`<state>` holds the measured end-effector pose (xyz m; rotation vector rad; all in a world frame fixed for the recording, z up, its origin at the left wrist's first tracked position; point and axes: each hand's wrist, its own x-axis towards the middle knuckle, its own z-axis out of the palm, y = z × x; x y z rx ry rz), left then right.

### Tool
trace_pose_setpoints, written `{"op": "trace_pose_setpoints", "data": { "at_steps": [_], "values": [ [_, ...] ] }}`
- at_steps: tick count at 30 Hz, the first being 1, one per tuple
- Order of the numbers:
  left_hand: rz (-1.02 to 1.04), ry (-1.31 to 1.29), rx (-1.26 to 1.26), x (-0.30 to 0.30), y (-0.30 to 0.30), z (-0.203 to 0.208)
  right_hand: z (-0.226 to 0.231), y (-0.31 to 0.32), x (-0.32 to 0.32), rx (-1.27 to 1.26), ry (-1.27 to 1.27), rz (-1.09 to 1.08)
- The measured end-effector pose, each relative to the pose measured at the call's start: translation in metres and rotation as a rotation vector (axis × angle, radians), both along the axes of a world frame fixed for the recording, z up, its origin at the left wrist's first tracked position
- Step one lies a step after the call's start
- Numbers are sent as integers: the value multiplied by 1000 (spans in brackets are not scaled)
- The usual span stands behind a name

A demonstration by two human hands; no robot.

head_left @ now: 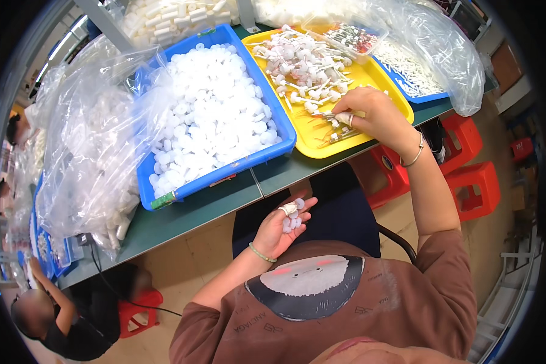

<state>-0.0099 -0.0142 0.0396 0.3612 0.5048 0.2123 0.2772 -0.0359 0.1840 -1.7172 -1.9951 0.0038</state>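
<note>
Cup your left hand, fingers half open, under the small round white plastic caps. Move your right hand gently by the thin orange wires; can't tell if its fingers grip.

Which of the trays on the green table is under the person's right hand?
The yellow tray, under the right hand; its colour sets it apart from the large blue tray and small blue tray beside it.
</note>
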Motion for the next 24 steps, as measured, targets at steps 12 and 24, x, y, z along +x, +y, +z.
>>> {"op": "trace_pose_setpoints", "data": {
  "at_steps": [12, 24],
  "values": [
    [87, -76, -58, -2, -2, 0, -12, -74, -87, 102, 271, 56],
    [99, -185, 9, -5, 1, -1, -73, -88, -118, 116, 239, -167]
  ]
}}
